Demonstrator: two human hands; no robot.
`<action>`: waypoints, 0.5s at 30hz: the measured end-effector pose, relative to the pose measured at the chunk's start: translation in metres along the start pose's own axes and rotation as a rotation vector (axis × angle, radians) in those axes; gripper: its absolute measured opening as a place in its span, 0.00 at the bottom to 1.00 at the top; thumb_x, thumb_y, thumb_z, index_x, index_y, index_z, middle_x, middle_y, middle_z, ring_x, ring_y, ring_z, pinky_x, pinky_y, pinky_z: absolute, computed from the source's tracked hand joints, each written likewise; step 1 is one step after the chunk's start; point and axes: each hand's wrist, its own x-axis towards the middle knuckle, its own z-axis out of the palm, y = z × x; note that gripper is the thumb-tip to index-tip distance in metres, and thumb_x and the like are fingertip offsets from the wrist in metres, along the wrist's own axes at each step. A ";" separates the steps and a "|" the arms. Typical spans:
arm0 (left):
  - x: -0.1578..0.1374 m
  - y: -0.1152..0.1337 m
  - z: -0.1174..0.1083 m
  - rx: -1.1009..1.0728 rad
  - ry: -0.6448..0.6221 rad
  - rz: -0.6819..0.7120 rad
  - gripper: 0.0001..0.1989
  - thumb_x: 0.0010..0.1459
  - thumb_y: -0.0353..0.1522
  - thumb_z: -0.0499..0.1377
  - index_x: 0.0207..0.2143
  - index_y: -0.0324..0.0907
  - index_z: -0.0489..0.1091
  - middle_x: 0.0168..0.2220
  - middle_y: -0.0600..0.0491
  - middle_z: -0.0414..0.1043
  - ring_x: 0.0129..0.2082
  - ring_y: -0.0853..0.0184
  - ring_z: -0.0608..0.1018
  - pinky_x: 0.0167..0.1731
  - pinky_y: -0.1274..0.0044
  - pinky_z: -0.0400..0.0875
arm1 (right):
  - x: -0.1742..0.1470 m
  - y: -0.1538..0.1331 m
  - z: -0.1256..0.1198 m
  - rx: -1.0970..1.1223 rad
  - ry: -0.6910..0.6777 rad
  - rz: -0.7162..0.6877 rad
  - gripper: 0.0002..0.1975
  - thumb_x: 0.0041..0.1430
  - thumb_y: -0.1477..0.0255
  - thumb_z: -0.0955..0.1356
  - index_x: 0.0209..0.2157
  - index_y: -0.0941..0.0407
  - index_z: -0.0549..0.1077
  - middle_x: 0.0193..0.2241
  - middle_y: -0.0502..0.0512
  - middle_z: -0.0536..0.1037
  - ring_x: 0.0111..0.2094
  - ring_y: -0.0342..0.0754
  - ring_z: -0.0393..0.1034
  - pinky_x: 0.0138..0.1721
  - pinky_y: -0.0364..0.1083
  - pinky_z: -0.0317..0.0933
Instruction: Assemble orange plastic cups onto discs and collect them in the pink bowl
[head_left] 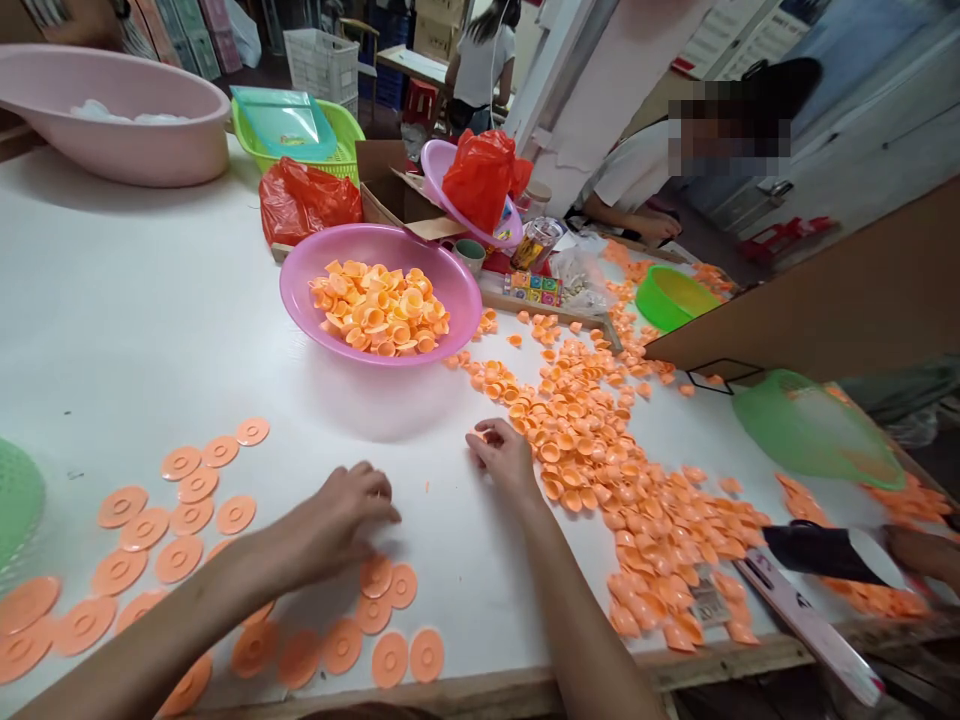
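Note:
My right hand [508, 465] is at the left edge of a heap of small orange plastic cups [577, 420], its fingers pinched. A bit of orange shows at the fingertips, apparently one small orange cup [478, 435], mostly covered by the fingers. Over the white table, my left hand [345, 515] hovers palm down with bent, parted fingers and nothing visible in it. Flat orange discs [376, 576], each with a raised ring in the middle, lie just below that hand. More orange discs [191, 516] are spread out to the left, partly behind my left forearm.
Ahead stands a pink basin [300, 320] with many orange cups in it. Red plastic bags [309, 200] and a cardboard box [390, 190] are behind it. A pink-white bar-shaped object [814, 630] lies at the right front edge. Another person [637, 190] sits across at right.

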 end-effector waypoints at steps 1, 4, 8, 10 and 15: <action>-0.014 0.000 0.014 0.014 -0.041 -0.007 0.16 0.50 0.25 0.62 0.40 0.50 0.74 0.43 0.52 0.71 0.43 0.61 0.70 0.41 0.70 0.62 | -0.013 0.000 -0.001 0.153 -0.064 0.093 0.13 0.50 0.64 0.70 0.35 0.58 0.73 0.23 0.50 0.72 0.24 0.46 0.68 0.29 0.46 0.65; -0.030 -0.002 0.040 0.054 -0.004 -0.050 0.13 0.51 0.23 0.60 0.36 0.49 0.74 0.44 0.51 0.69 0.43 0.61 0.69 0.40 0.70 0.59 | -0.049 0.002 0.002 0.481 -0.115 0.283 0.15 0.49 0.65 0.70 0.35 0.60 0.75 0.29 0.56 0.77 0.30 0.49 0.75 0.29 0.45 0.68; -0.011 -0.017 0.043 0.084 0.180 -0.131 0.09 0.57 0.28 0.58 0.39 0.47 0.73 0.42 0.50 0.69 0.44 0.60 0.68 0.41 0.67 0.59 | -0.073 0.002 0.012 0.575 -0.049 0.322 0.11 0.48 0.67 0.69 0.33 0.59 0.73 0.30 0.56 0.77 0.28 0.49 0.76 0.21 0.41 0.65; 0.001 -0.025 0.042 0.070 0.253 -0.195 0.10 0.55 0.31 0.60 0.42 0.47 0.72 0.43 0.49 0.69 0.44 0.59 0.68 0.42 0.66 0.60 | -0.076 -0.002 0.019 0.539 -0.064 0.316 0.14 0.50 0.65 0.69 0.37 0.58 0.71 0.30 0.54 0.78 0.24 0.47 0.75 0.19 0.41 0.65; 0.011 -0.031 0.043 0.014 0.302 -0.255 0.11 0.53 0.32 0.61 0.41 0.47 0.73 0.42 0.51 0.70 0.43 0.59 0.70 0.44 0.65 0.62 | -0.075 -0.019 0.036 0.378 -0.187 0.234 0.15 0.48 0.66 0.72 0.38 0.58 0.74 0.32 0.55 0.77 0.31 0.48 0.76 0.32 0.46 0.72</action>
